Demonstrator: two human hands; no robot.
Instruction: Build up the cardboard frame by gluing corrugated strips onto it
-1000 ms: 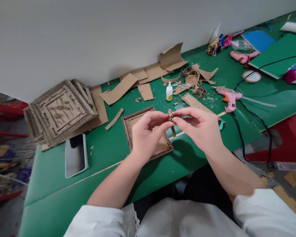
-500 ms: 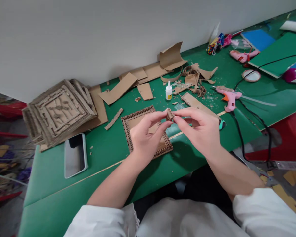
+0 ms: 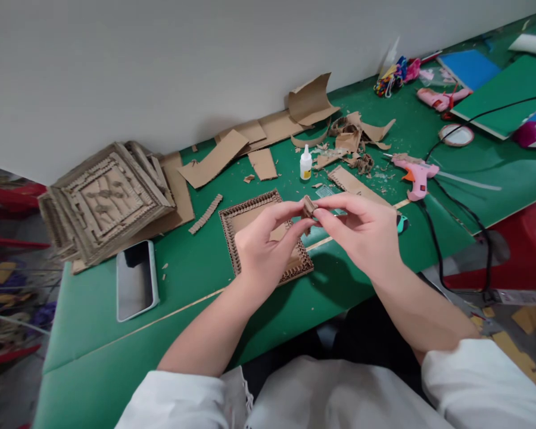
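Observation:
Between my fingertips is a small rolled piece of corrugated cardboard (image 3: pixel 309 207). My left hand (image 3: pixel 268 244) pinches it from the left, and my right hand (image 3: pixel 361 232) grips it from the right. Both hands hover over a square cardboard frame (image 3: pixel 232 235) with ridged edging, partly hidden by my left hand. Just beyond my fingers stands a white glue bottle (image 3: pixel 305 164) with a yellow label. A cardboard strip (image 3: pixel 355 185) and a green-handled tool (image 3: pixel 402 224) lie partly behind my right hand.
At left are a stack of decorated cardboard panels (image 3: pixel 111 196) and a phone (image 3: pixel 137 281). Cardboard scraps (image 3: pixel 351 140) lie along the wall. A pink glue gun (image 3: pixel 415 173) with a black cord rests at right. A short corrugated strip (image 3: pixel 206 213) lies left of the frame.
The small cardboard roll has turned slightly between my fingertips, and more of its lower end shows. Both hands stay in nearly the same place.

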